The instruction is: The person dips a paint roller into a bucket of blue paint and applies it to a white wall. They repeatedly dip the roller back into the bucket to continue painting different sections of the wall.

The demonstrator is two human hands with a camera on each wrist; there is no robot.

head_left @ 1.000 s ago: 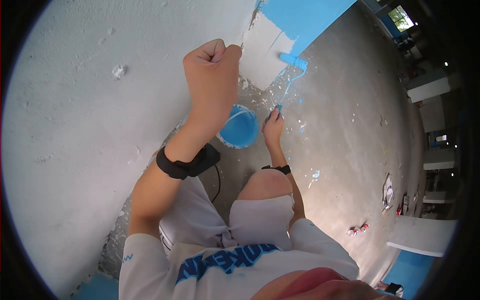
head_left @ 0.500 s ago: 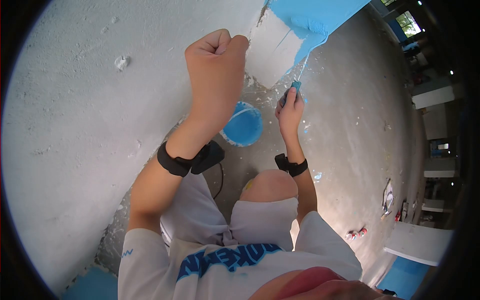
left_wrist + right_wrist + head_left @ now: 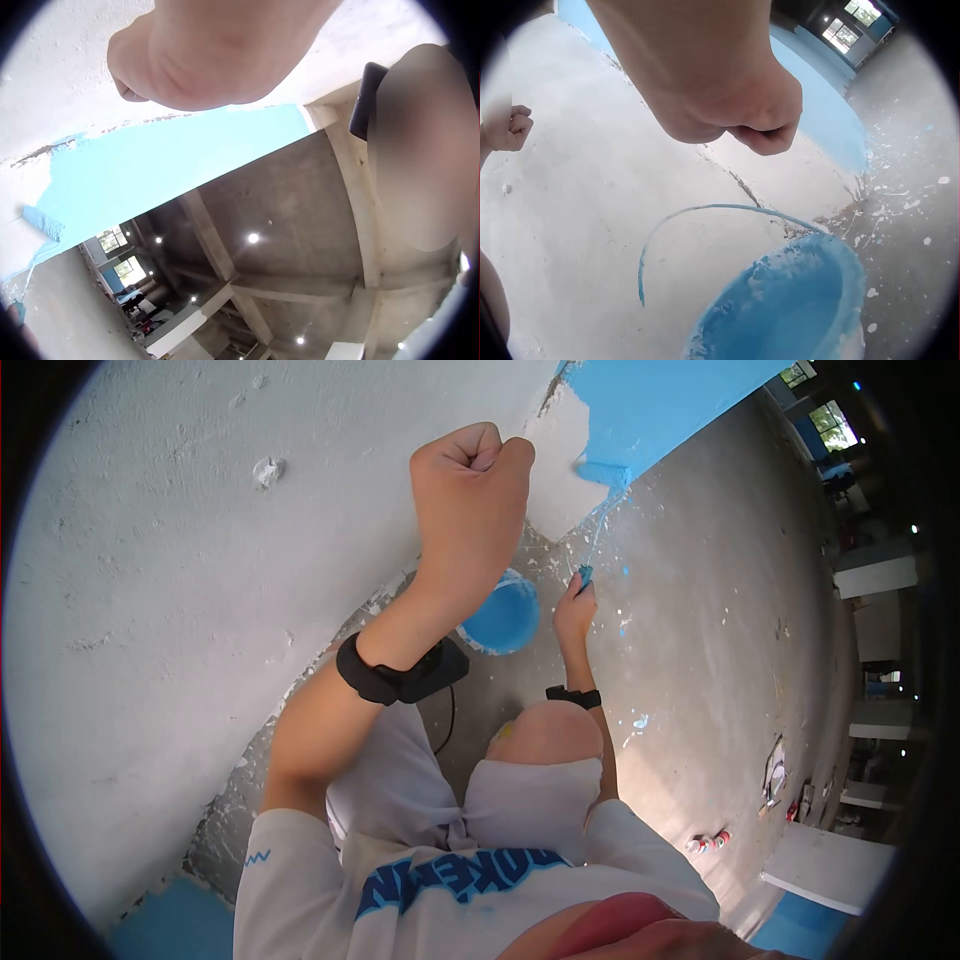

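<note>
My right hand [image 3: 574,615] grips the blue handle [image 3: 586,575] of a paint roller [image 3: 605,473]. The roller's sleeve, coated in light blue, lies against the low wall face where blue paint [image 3: 670,405] borders a bare white patch [image 3: 560,460]. In the right wrist view my right hand [image 3: 761,112] covers the roller. My left hand [image 3: 470,510] is raised in a fist in front of the white wall, with nothing visible in it. Below it stands a bucket [image 3: 536,622], its inside blue with paint, partly hidden by my left forearm; its thin handle [image 3: 705,206] shows in the right wrist view.
A rough white wall [image 3: 200,580] rises on my left. Grey concrete floor [image 3: 700,610] with paint spatters stretches to the right, with red-and-white items [image 3: 708,843] lying on it. My bent knee [image 3: 550,732] is close to the bucket.
The roller went up the wall into the blue area, then came back down to the bare patch's edge. Blue now covers more of that patch. My left hand stays in a fist.
</note>
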